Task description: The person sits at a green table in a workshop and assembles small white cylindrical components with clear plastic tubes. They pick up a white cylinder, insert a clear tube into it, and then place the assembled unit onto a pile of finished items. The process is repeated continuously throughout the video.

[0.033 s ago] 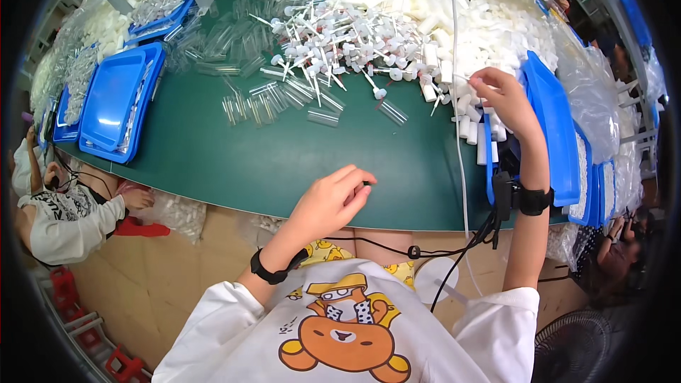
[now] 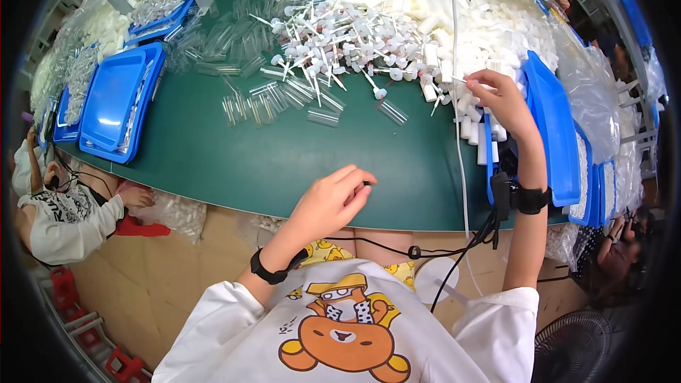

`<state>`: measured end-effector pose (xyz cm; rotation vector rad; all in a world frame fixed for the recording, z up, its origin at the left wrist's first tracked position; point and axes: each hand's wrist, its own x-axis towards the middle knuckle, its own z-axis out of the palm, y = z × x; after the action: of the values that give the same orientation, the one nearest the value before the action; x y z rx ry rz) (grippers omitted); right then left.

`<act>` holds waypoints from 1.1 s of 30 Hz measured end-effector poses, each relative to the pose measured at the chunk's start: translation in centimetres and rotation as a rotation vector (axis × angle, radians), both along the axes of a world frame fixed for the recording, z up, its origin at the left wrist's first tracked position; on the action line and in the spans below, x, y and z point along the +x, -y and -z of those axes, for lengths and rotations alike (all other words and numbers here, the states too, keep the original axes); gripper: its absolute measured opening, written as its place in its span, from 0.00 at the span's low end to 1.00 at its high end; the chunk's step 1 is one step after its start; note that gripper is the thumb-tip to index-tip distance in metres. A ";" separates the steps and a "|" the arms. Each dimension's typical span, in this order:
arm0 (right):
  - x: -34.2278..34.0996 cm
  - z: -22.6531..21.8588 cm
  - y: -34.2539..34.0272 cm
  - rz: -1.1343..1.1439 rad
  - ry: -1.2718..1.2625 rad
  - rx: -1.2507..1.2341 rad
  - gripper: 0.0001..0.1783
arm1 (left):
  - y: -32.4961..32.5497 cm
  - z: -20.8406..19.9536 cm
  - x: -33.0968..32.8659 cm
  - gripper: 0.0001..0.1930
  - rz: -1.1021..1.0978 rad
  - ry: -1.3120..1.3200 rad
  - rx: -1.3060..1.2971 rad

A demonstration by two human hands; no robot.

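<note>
My right hand point(image 2: 502, 103) is closed in a pinch at the right of the table, over the edge of a heap of white cylinders point(image 2: 489, 28). A thin white stick point(image 2: 460, 79) pokes out leftward from its fingertips. My left hand point(image 2: 332, 200) hovers or rests by the table's front edge, fingers curled and the thumb near the forefinger. A small dark spot shows between them; whether it is an object I cannot tell. Beyond lies a pile of white sticks with round pale heads point(image 2: 340, 42), and left of it several clear tubes point(image 2: 266, 103) lie loose.
Blue trays point(image 2: 106, 103) stand at the left; more blue trays point(image 2: 550, 128) stand at the right beside my forearm. A white cord point(image 2: 460, 156) hangs across the green table point(image 2: 213, 156). Black cables point(image 2: 461, 248) run near my right wrist. A person point(image 2: 71, 213) sits at the left.
My right hand has shifted slightly to the left, and the thin white stick in its fingers shows more plainly. My left hand has stayed in place.
</note>
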<state>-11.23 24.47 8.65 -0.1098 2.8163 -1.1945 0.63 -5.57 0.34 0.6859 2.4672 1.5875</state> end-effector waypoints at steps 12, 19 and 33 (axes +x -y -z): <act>2.2 0.7 2.2 -0.023 -0.305 0.132 0.13 | 0.0 -0.5 -0.1 0.06 0.077 0.054 -0.019; 11.3 -3.7 9.3 -0.324 -0.166 -0.255 0.18 | -0.2 -2.0 0.0 0.17 0.122 0.592 0.759; 13.9 -1.6 10.4 -0.424 -0.062 -0.415 0.18 | -0.3 -3.6 1.3 0.16 0.210 1.027 0.953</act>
<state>2.71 14.06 10.24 -0.7344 2.3651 -1.6440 1.95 -5.26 3.90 0.0802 0.8617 2.1847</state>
